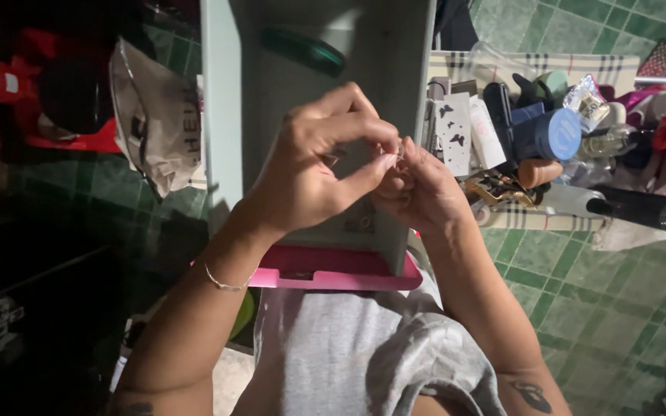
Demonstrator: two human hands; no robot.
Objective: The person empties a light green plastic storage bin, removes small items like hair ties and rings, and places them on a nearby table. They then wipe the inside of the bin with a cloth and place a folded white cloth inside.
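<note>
My left hand (314,166) and my right hand (418,189) meet in front of me, fingertips pinched together on a tiny thin object (395,154) that looks like a small clear ring or wire; what it is I cannot tell. Both hands hover over a pale grey drawer-like box (225,115) with a pink front edge (333,277). A thin bracelet circles my left wrist. My grey shirt fills the bottom of the view.
A checked cloth (603,65) on the right holds several cosmetics: a blue jar (556,135), white tubes, a black bottle (641,208). A crumpled paper bag (156,115) lies left, beside a red object (9,81). Green tiled floor surrounds everything.
</note>
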